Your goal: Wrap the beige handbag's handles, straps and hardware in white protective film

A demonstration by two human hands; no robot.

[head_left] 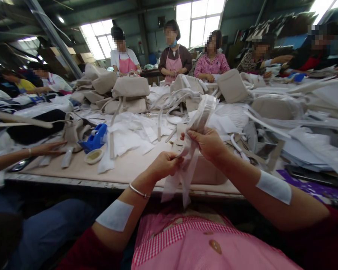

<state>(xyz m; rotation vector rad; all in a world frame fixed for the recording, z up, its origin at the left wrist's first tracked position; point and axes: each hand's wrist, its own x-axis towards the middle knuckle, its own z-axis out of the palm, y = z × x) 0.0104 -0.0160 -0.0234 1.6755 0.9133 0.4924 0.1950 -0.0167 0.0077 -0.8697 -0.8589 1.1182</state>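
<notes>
Holding paper-wrapped strap [202, 112] upright above near edge of worktop [129, 168], both hands on it. Right hand [210, 144]: fingers curled round strap's middle. Left hand [165, 165] just below, fingers pinching loose white wrap; ends hang past worktop edge. Blue tape dispenser [96, 137], small dish [93, 156] toward near-left corner, co-worker's hand [49, 148] beside them.

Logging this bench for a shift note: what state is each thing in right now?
left hand, shut, pinching the wrapped strap's loose paper
right hand, shut around the wrapped strap
wrapped strap, held upright, paper hanging loose below
tape dispenser, resting on the table, untouched
small dish, upright, yellowish contents
handbags, stacked in a pile
</notes>
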